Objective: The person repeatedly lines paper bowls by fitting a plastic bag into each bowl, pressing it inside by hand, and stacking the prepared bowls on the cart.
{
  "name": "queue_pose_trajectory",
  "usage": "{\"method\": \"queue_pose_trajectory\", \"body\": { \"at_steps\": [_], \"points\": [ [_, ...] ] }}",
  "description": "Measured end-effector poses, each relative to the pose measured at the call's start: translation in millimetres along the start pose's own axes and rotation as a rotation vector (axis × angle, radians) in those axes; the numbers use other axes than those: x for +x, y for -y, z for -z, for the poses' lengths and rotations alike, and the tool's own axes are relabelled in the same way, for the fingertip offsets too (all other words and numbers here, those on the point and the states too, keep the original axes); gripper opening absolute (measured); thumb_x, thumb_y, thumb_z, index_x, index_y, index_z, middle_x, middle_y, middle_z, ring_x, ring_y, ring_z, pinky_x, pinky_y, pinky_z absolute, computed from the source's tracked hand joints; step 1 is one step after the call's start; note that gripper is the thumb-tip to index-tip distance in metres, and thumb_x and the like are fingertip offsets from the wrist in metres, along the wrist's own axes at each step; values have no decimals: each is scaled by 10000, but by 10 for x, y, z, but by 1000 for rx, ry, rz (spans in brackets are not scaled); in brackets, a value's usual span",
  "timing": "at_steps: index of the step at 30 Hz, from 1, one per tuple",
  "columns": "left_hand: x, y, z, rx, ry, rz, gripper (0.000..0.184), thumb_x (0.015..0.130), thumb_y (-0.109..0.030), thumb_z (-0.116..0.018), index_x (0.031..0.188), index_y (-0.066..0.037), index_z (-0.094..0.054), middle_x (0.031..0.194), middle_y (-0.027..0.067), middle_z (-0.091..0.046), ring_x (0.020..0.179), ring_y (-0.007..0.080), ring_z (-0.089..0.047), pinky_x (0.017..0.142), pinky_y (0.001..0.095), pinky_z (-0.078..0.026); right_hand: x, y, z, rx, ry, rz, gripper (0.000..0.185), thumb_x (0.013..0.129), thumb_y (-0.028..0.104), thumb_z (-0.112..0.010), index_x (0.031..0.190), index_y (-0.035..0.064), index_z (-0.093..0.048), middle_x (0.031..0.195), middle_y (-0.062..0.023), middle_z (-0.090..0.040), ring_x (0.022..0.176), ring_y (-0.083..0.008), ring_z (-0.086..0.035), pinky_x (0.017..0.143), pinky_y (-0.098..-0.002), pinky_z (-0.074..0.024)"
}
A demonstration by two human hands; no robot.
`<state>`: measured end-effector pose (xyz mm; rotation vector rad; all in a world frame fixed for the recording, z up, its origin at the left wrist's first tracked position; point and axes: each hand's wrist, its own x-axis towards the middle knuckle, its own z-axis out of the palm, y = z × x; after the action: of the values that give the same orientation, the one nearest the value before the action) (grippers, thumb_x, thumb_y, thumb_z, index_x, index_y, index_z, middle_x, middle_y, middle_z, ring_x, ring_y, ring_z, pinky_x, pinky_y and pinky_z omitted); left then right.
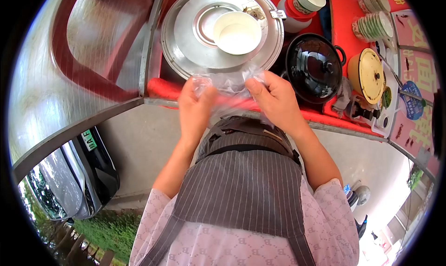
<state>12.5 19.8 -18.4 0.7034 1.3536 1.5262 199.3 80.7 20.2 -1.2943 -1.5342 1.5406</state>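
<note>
Between my two hands a clear plastic bag is stretched, above the red front edge of the stall. My left hand pinches its left end, the fingers partly blurred. My right hand grips the other end between thumb and fingers. Just beyond the bag, a white bowl rests on the round metal lid; neither hand touches it.
Right of the lid stand a black lidded pot, a yellow lidded pot and stacked bowls. A red-and-white container is at the back. A metal frame post rises at left; a car is outside.
</note>
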Motion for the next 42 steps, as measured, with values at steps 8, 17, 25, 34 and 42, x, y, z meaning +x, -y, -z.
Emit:
{"method": "queue_pose_trajectory", "body": {
  "at_steps": [8,17,25,34,42],
  "points": [
    [182,-360,85,1170,161,-31,304,828,-102,-679,1117,-69,-591,1031,212,-675,841,355,-669,704,426,-529,-147,256,-77,-783,226,566,490,848,473,-721,623,77,-542,577,-118,-543,511,-288,-578,486,-394,-444],
    [264,-700,47,719,736,-474,581,780,155,-559,1167,-227,-766,1461,180,-500,901,243,-636,758,326,-508,346,121,389,-1198,-221,543,166,848,124,-640,989,37,-651,733,-111,-585,608,-286,-648,520,-378,-522],
    [647,-808,42,1428,176,-486,659,755,169,-488,1251,-211,-698,1396,172,-539,1164,327,-628,856,383,-547,341,647,319,-927,435,474,520,801,-54,-564,1253,191,-637,906,-156,-572,811,-325,-647,683,-406,-537],
    [798,-1014,77,1387,206,-591,455,761,139,-498,1118,-24,-728,1320,169,-624,1084,320,-649,917,350,-496,733,806,445,-594,213,489,217,888,49,-594,1082,1,-679,957,-161,-690,815,-333,-665,745,-384,-523],
    [1338,-752,-124,279,155,-92,221,887,59,-551,1065,47,-681,1022,62,-698,975,126,-653,874,246,-493,1594,529,208,-404,110,322,217,912,161,-664,1042,-6,-710,913,-189,-724,811,-307,-694,753,-390,-533]
  ]
}}
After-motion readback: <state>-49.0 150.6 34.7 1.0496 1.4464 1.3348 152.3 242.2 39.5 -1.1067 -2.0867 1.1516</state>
